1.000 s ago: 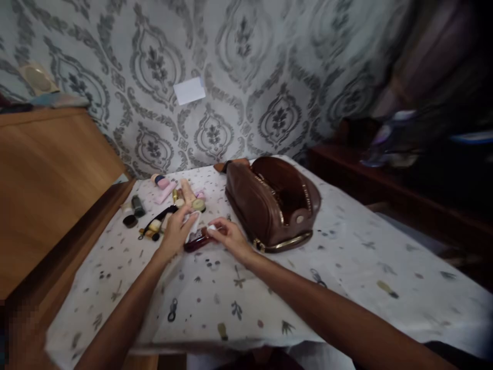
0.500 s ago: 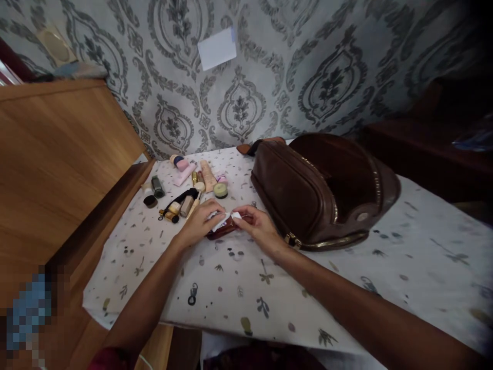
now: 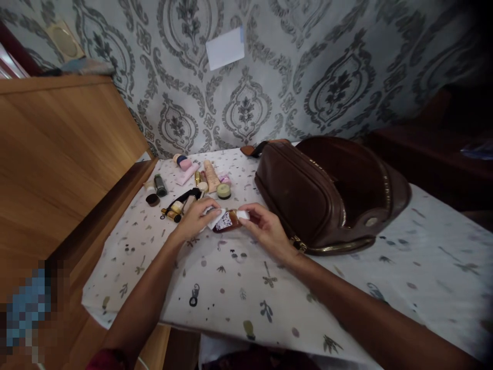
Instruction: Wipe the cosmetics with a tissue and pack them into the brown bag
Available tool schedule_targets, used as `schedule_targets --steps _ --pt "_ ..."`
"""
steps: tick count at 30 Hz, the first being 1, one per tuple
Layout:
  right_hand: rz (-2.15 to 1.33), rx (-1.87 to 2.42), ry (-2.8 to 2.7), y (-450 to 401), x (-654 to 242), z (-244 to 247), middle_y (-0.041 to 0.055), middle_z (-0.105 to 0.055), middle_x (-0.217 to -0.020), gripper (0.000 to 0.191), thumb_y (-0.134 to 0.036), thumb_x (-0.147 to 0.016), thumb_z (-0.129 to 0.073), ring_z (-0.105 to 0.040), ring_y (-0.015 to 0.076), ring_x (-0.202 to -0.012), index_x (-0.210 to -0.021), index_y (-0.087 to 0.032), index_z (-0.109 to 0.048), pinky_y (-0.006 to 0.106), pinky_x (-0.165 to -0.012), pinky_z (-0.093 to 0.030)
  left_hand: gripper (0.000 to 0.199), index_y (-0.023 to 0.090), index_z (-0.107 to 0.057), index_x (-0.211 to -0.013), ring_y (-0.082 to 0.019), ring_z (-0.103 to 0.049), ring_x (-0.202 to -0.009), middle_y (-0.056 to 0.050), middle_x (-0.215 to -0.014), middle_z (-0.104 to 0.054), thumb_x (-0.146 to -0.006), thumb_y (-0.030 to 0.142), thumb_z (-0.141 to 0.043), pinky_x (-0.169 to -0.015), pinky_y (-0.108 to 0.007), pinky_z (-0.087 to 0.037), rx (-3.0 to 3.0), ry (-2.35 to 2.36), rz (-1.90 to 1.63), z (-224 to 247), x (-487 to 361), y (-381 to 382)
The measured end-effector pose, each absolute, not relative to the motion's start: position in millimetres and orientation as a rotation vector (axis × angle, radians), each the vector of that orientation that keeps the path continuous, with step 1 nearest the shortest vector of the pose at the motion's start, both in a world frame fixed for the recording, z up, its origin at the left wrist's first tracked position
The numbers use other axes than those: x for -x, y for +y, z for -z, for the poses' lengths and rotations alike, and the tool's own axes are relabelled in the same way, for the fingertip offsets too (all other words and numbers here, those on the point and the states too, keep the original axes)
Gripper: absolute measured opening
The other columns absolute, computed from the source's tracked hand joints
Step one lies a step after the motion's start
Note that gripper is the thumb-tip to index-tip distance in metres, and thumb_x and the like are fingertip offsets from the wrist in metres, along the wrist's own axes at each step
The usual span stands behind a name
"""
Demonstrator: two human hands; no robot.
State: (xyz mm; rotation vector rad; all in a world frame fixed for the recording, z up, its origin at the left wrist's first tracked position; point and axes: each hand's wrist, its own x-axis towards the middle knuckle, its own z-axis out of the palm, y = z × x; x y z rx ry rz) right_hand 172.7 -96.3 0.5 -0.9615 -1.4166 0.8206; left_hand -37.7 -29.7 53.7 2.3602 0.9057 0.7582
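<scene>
A small amber bottle [image 3: 228,223] with a white patterned label lies on its side just above or on the cloth, its white cap [image 3: 242,214] toward the right. My right hand [image 3: 266,226] pinches it at the cap. In my left hand [image 3: 195,218] is a folded white wipe [image 3: 214,215], pressed between thumb and fingers against the bottle's left end. Just beyond the hands lie a round jar with a green lid [image 3: 224,191], a peach tube [image 3: 211,176] and a black strap-like item [image 3: 188,196].
A large brown leather bag [image 3: 300,198] stands unzipped on the right. More cosmetics, among them a dark green bottle [image 3: 159,185] and a pink tube [image 3: 188,174], lie at the back left. A wooden cabinet [image 3: 73,139] borders the patterned tablecloth [image 3: 231,293]; wallpapered wall [image 3: 265,103] rises behind.
My left hand has drawn back a little from the bottle's middle, so more of the label and amber body shows. The view has shifted slightly.
</scene>
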Motion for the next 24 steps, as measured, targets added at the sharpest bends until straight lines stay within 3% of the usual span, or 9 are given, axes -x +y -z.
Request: schedule_targets --steps 8,20,24 --pt "-0.463 0.876 -1.745 -109 -172 -9 0.0056 -0.065 -0.095 0.012 -0.024 -0.094 -0.057 -0.061 0.0170 -0.085 -0.104 -0.019 -0.061 0.029 -0.078 -0.050 0.021 0.017 -0.066 -0.088 -0.018 -0.059 -0.085 -0.005 -0.087 -0.063 -0.095 0.032 -0.054 -0.080 -0.030 -0.044 -2.418 0.754 -0.982 -54 21 -48" --pt "-0.447 1.002 -1.799 -107 -179 -9 0.0068 -0.070 -0.100 0.022 -0.030 -0.093 -0.056 -0.065 0.0184 -0.082 -0.111 -0.021 -0.064 0.029 -0.073 -0.054 0.031 0.016 -0.067 -0.085 -0.019 -0.059 -0.084 -0.006 -0.086 -0.066 -0.093 0.042 -0.054 -0.078 -0.028 -0.045 -2.354 0.811 -0.751 -51 44 -23" --pt "-0.491 1.004 -1.755 -106 -179 -10 0.0064 -0.070 -0.098 0.019 -0.029 -0.091 -0.058 -0.064 0.0171 -0.078 -0.106 -0.020 -0.067 0.029 -0.070 -0.053 0.034 0.015 -0.067 -0.091 -0.019 -0.060 -0.085 -0.005 -0.091 -0.068 -0.092 0.047 -0.054 -0.074 -0.027 -0.044 -2.242 0.863 -0.585 -51 54 -18"
